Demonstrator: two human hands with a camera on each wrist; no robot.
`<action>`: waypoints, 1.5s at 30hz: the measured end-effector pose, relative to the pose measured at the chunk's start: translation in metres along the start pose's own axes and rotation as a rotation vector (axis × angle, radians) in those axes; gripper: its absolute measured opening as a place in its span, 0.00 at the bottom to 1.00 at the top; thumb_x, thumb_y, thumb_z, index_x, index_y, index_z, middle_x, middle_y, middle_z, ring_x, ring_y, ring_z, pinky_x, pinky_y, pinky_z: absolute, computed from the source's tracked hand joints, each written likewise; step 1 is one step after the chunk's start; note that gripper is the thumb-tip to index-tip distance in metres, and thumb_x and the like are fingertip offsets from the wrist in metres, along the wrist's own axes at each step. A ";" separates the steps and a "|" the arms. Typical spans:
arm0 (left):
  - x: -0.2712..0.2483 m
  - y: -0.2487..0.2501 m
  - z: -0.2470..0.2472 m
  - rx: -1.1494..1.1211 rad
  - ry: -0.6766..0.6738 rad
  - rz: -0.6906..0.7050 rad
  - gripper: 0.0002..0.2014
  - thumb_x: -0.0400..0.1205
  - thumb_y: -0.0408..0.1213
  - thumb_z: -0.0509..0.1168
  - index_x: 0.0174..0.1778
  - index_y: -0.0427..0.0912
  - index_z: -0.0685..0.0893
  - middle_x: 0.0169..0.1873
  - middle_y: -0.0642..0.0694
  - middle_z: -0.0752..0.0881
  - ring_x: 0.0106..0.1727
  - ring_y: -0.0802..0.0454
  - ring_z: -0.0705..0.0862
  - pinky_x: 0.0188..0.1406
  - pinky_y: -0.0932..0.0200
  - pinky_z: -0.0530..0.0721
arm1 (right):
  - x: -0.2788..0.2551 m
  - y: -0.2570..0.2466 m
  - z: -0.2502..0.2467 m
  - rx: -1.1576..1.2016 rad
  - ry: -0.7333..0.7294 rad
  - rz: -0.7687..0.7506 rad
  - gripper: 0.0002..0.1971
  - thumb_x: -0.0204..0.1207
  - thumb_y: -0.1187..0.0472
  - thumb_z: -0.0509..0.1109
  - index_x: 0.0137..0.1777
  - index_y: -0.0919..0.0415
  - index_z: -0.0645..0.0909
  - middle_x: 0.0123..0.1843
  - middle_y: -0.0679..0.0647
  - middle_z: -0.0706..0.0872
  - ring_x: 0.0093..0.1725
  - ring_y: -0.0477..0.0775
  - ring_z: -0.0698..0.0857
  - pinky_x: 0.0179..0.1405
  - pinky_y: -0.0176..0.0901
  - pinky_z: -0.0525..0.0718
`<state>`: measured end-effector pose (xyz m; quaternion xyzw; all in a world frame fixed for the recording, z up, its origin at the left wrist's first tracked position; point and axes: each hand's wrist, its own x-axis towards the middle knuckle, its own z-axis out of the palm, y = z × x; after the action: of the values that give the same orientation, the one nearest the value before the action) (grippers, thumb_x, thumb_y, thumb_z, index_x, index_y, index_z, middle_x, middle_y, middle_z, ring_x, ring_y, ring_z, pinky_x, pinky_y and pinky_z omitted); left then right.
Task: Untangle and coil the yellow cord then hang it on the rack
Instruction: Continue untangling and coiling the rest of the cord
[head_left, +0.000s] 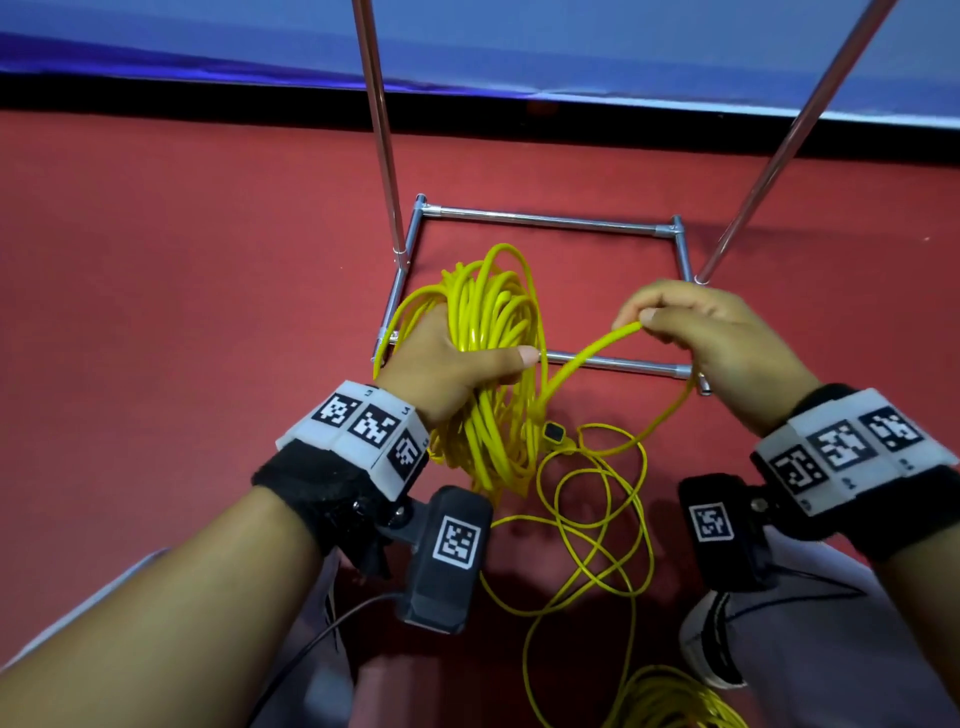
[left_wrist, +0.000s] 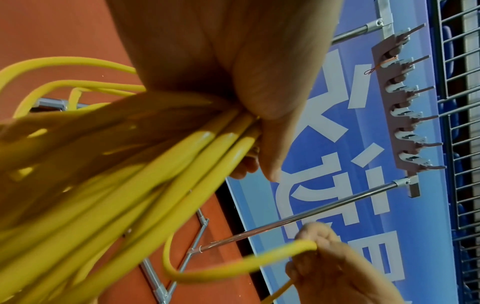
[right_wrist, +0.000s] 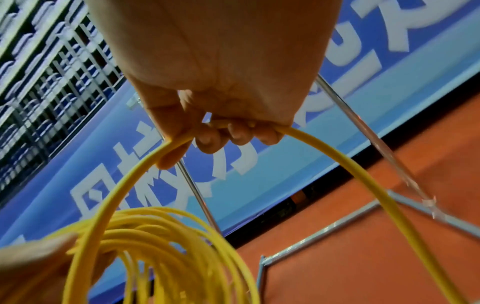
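Cord (head_left: 488, 332) coils in left hand (head_left: 447, 364).

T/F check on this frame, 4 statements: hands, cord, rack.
1. The left hand grips a bundle of coiled yellow cord. True.
2. The right hand is empty. False: it pinches a single strand of the cord.
3. All the cord is coiled. False: loose loops lie on the red floor.
4. The rack has a row of hooks with no cord on them. True.
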<state>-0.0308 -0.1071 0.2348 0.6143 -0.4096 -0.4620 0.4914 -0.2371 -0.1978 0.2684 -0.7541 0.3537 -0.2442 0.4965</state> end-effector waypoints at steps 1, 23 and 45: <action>0.001 -0.001 -0.001 0.017 0.010 0.011 0.24 0.61 0.45 0.78 0.47 0.35 0.84 0.35 0.45 0.87 0.37 0.50 0.85 0.45 0.50 0.86 | 0.001 0.000 -0.006 -0.059 -0.016 -0.008 0.09 0.70 0.62 0.61 0.35 0.54 0.82 0.34 0.49 0.79 0.35 0.36 0.74 0.40 0.27 0.69; -0.011 0.013 0.014 -0.083 -0.187 0.022 0.29 0.64 0.42 0.78 0.52 0.23 0.80 0.43 0.32 0.85 0.44 0.44 0.83 0.48 0.45 0.84 | -0.004 0.002 0.044 -0.029 -0.159 -0.140 0.20 0.60 0.62 0.77 0.39 0.48 0.66 0.40 0.50 0.74 0.36 0.59 0.79 0.38 0.58 0.82; -0.013 0.008 0.018 0.112 -0.268 -0.011 0.19 0.63 0.18 0.75 0.43 0.38 0.78 0.35 0.43 0.82 0.34 0.54 0.80 0.36 0.59 0.81 | -0.005 0.002 0.039 -0.152 -0.059 -0.190 0.24 0.61 0.63 0.84 0.41 0.54 0.68 0.39 0.52 0.76 0.30 0.51 0.77 0.31 0.32 0.76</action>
<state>-0.0522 -0.1000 0.2430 0.5757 -0.4932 -0.5189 0.3950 -0.2127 -0.1719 0.2516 -0.8265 0.2833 -0.2405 0.4228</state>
